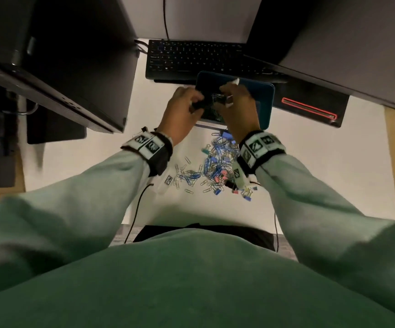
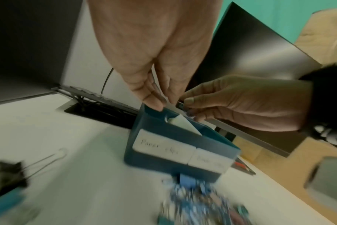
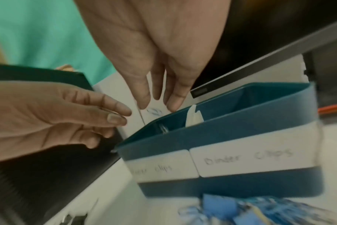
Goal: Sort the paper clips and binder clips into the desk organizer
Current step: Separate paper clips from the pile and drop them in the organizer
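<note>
A blue desk organizer (image 1: 266,102) stands in front of the keyboard, with a white divider (image 3: 193,117) and labels reading "Paper clips" (image 2: 160,146) and "Binder clips" (image 3: 248,158). Both hands hover over its left compartment. My right hand (image 1: 235,107) points straight fingers down, and a paper clip (image 3: 154,111) shows loose just below the fingertips. My left hand (image 1: 183,107) comes in from the left. Its thumb and forefinger (image 3: 123,111) are pressed together on what looks like a thin wire clip. A mixed pile of clips (image 1: 215,162) lies on the white desk near me.
A black keyboard (image 1: 191,58) lies behind the organizer, and dark monitors (image 1: 78,55) overhang the desk on both sides. A black pad with a red outline (image 1: 310,107) sits at the right. A black binder clip (image 2: 8,175) lies on the desk at the left.
</note>
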`<act>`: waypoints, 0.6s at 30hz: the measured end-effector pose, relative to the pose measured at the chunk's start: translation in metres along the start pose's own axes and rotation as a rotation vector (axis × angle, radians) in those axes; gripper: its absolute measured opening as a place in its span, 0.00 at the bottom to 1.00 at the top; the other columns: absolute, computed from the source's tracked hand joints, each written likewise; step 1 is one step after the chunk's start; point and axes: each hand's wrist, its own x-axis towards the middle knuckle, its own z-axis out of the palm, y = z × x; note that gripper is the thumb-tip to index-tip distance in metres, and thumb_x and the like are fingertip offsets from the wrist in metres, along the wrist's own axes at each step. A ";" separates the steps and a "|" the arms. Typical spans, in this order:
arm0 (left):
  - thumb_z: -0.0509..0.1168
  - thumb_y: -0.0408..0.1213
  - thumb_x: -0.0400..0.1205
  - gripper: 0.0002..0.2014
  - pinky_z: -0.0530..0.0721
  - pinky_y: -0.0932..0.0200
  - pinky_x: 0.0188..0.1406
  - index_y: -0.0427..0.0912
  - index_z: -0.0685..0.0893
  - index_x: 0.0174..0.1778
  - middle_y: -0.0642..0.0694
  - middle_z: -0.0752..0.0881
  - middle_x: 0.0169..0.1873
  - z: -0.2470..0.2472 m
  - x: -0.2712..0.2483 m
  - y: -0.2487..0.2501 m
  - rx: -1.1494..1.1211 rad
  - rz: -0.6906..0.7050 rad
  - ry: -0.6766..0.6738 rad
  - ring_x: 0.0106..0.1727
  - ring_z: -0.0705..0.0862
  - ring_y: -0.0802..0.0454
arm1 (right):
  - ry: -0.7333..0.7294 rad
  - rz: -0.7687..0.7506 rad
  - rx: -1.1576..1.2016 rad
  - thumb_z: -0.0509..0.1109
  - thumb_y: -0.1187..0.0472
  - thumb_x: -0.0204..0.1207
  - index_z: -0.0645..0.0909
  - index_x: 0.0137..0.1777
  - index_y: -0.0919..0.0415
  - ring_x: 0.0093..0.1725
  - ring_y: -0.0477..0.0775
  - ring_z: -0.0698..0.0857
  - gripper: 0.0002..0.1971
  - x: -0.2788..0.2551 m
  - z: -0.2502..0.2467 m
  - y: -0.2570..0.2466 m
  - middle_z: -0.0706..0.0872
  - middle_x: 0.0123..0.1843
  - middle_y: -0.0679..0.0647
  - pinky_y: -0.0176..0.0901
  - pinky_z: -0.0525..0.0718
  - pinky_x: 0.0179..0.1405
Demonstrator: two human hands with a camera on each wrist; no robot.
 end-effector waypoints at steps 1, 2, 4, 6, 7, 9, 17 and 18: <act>0.70 0.34 0.79 0.13 0.80 0.66 0.48 0.43 0.80 0.59 0.45 0.78 0.57 -0.001 -0.014 -0.006 0.028 0.002 -0.024 0.46 0.81 0.55 | 0.011 -0.072 -0.054 0.73 0.62 0.76 0.81 0.62 0.60 0.53 0.47 0.81 0.15 -0.013 0.001 0.005 0.81 0.61 0.55 0.35 0.81 0.56; 0.70 0.36 0.79 0.14 0.81 0.65 0.49 0.44 0.79 0.60 0.46 0.77 0.57 -0.001 -0.031 -0.015 0.070 -0.011 -0.091 0.46 0.82 0.55 | -0.008 -0.145 -0.098 0.73 0.62 0.77 0.81 0.60 0.60 0.52 0.47 0.81 0.13 -0.027 0.005 0.011 0.81 0.61 0.55 0.33 0.82 0.54; 0.73 0.42 0.77 0.22 0.81 0.61 0.56 0.46 0.75 0.66 0.46 0.74 0.63 0.004 -0.066 -0.039 0.218 -0.061 -0.316 0.53 0.81 0.54 | -0.191 -0.228 -0.209 0.71 0.60 0.78 0.81 0.57 0.60 0.50 0.47 0.82 0.10 -0.060 0.016 0.027 0.82 0.58 0.55 0.33 0.83 0.50; 0.77 0.47 0.72 0.37 0.79 0.56 0.62 0.46 0.68 0.75 0.44 0.67 0.70 0.012 -0.096 -0.065 0.393 -0.082 -0.503 0.62 0.77 0.49 | -0.416 -0.242 -0.368 0.71 0.57 0.78 0.80 0.59 0.59 0.54 0.52 0.83 0.12 -0.091 0.028 0.045 0.82 0.60 0.56 0.42 0.85 0.52; 0.79 0.48 0.69 0.43 0.80 0.53 0.64 0.45 0.65 0.77 0.42 0.65 0.72 0.017 -0.106 -0.076 0.447 -0.063 -0.536 0.65 0.75 0.47 | -0.486 -0.247 -0.433 0.72 0.57 0.76 0.79 0.61 0.59 0.56 0.55 0.83 0.14 -0.103 0.032 0.053 0.81 0.60 0.57 0.47 0.86 0.54; 0.80 0.45 0.68 0.45 0.82 0.50 0.62 0.42 0.65 0.77 0.41 0.65 0.71 0.027 -0.116 -0.089 0.460 -0.006 -0.521 0.64 0.75 0.45 | -0.533 -0.257 -0.517 0.75 0.58 0.74 0.79 0.62 0.59 0.57 0.58 0.82 0.18 -0.119 0.034 0.065 0.81 0.60 0.58 0.50 0.86 0.54; 0.71 0.30 0.77 0.08 0.85 0.45 0.40 0.33 0.82 0.50 0.36 0.79 0.48 0.055 -0.105 -0.083 0.337 0.195 -0.416 0.40 0.83 0.41 | -0.471 -0.368 -0.677 0.73 0.61 0.75 0.81 0.58 0.62 0.52 0.59 0.85 0.13 -0.113 0.056 0.055 0.84 0.57 0.60 0.51 0.86 0.47; 0.69 0.29 0.78 0.05 0.84 0.44 0.38 0.32 0.83 0.48 0.36 0.80 0.46 0.056 -0.103 -0.082 0.342 0.198 -0.414 0.38 0.82 0.40 | -0.488 -0.360 -0.681 0.72 0.62 0.75 0.81 0.56 0.62 0.50 0.59 0.85 0.11 -0.111 0.059 0.052 0.84 0.55 0.59 0.51 0.86 0.45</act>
